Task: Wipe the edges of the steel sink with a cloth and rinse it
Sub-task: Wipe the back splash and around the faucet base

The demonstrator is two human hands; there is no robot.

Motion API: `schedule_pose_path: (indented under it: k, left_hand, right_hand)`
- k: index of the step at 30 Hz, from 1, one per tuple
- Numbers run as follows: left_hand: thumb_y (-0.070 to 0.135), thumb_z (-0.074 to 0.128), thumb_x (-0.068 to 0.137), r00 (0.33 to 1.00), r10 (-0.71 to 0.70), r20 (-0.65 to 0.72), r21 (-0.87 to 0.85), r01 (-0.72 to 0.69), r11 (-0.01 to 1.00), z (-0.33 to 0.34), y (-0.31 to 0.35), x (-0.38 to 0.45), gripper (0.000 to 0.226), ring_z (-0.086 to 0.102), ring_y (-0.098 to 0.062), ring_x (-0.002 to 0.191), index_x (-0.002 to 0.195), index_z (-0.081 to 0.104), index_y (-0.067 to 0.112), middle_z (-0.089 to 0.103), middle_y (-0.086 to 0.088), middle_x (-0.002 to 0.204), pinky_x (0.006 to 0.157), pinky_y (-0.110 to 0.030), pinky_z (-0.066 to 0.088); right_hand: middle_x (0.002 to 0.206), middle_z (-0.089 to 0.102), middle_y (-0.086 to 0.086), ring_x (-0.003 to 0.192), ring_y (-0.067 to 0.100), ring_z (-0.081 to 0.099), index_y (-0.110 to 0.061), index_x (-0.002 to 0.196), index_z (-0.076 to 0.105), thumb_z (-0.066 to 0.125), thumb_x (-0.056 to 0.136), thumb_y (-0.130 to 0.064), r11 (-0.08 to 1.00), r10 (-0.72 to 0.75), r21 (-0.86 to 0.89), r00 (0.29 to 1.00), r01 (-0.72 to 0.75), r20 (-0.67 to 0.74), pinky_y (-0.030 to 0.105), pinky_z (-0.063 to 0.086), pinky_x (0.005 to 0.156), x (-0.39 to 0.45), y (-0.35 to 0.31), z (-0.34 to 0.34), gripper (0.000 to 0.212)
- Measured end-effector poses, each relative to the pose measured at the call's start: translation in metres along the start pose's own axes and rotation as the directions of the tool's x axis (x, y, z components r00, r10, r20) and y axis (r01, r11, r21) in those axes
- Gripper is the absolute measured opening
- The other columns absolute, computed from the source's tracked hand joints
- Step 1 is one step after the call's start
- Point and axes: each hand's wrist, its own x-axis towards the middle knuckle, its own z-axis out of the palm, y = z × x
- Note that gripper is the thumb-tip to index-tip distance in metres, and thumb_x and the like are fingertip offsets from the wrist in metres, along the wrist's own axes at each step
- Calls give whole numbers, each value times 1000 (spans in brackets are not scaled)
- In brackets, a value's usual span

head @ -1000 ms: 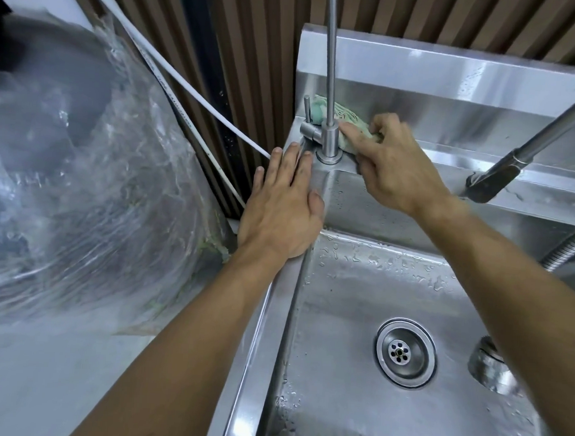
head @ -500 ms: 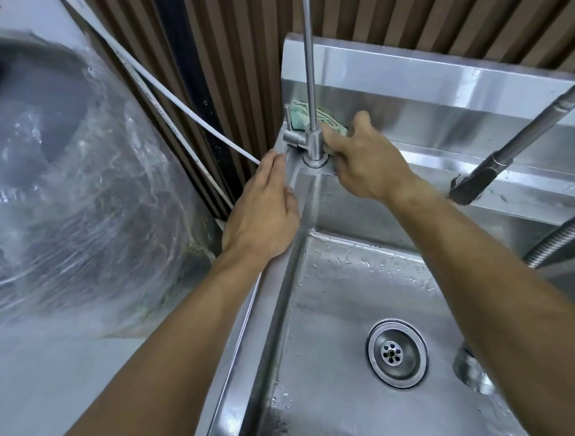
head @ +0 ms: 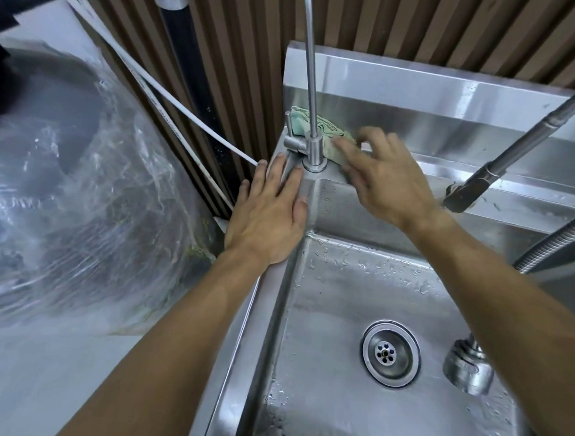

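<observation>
Cloth (head: 320,133) behind slim tap (head: 313,119), under flat right hand (head: 386,183); left hand (head: 269,217) flat on sink rim (head: 240,332).

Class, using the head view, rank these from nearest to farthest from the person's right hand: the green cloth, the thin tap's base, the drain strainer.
From the right hand:
1. green cloth, under its fingers on the back ledge.
2. thin tap's base, just left of the hand, at the corner.
3. drain strainer, down in the basin floor.

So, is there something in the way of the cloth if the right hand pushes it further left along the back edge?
Yes. The thin tap stands at the sink's back left corner, directly left of the right hand. The green cloth is bunched behind its base, so wiping must go around it.
</observation>
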Motion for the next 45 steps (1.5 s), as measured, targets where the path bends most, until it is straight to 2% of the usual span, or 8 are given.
schedule_pose_path:
  k: [7, 13, 19, 24, 29, 35, 41, 45]
  left_hand:
    - [24, 37, 107, 990, 10, -139, -244, -44, 969, 4, -3, 3, 51, 17, -22, 157, 158, 35, 20, 24, 0, 169, 129, -39, 17]
    - [16, 41, 109, 880, -320, -352, -704, -24, 709, -37, 12, 35, 30, 58, -7, 116, 132, 60, 18, 65, 8, 124, 100, -17, 44]
    - [43, 69, 81, 846, -450, 288, -840, 448, 306, -76, 18, 94, 32, 69, -15, 94, 105, 70, 22, 71, 4, 101, 78, -29, 57]
    - [6, 72, 75, 795, -600, 88, -880, 345, 328, -67, 24, 104, 15, 63, -13, 56, 64, 73, 17, 67, 6, 61, 63, -24, 59]
    - [3, 60, 89, 747, -606, -272, -930, -42, 365, -74, 21, 105, 21, 70, -5, 76, 97, 68, 20, 73, 5, 86, 79, -26, 63]
    - [16, 61, 86, 957, -236, -168, -630, 80, 773, -80, 14, 88, 20, 67, -3, 72, 93, 74, 30, 73, 15, 82, 61, -16, 53]
    - [12, 56, 90, 665, -501, -554, -753, -145, 642, -82, 15, 61, 10, 62, 6, 73, 95, 61, 19, 67, 15, 83, 68, -18, 52]
    - [24, 63, 85, 803, -284, -524, -458, 16, 889, -38, 35, 6, 11, 55, -25, 86, 93, 56, 21, 65, -1, 86, 74, -37, 46]
  right_hand:
    - [95, 33, 10, 73, 29, 38, -32, 149, 48, 45, 104, -23, 992, 96, 70, 985, -107, 143, 42, 39, 66, 34, -16, 6, 45]
    - [100, 39, 10, 77, 30, 46, -40, 153, 40, 42, 108, -30, 985, 89, 125, 976, -115, 197, 38, 40, 64, 34, -8, 5, 47]
    - [114, 41, 3, 102, 17, 48, -30, 148, 54, 66, 96, -14, 843, 210, 499, 977, -200, 38, 30, 45, 102, 1, 3, 20, 56]
    - [119, 48, 4, 101, 9, 51, -27, 139, 64, 71, 93, -14, 727, 330, 632, 944, -268, 19, 17, 42, 98, -1, -1, 18, 49]
    - [118, 50, -2, 97, 10, 55, -26, 139, 64, 74, 92, -17, 622, 434, 695, 898, -360, 77, 8, 41, 95, -5, 2, 13, 49]
    - [117, 47, -6, 96, 7, 52, -28, 141, 62, 73, 93, -20, 634, 450, 662, 887, -401, 106, 7, 38, 94, -3, -6, 12, 50]
    - [114, 50, -8, 92, 5, 53, -27, 135, 67, 73, 92, -21, 623, 457, 672, 883, -401, 105, 14, 41, 92, -4, -4, 14, 44]
    - [117, 50, -6, 94, 8, 53, -27, 134, 68, 72, 92, -23, 627, 445, 669, 888, -399, 112, 18, 43, 95, -2, -7, 14, 43]
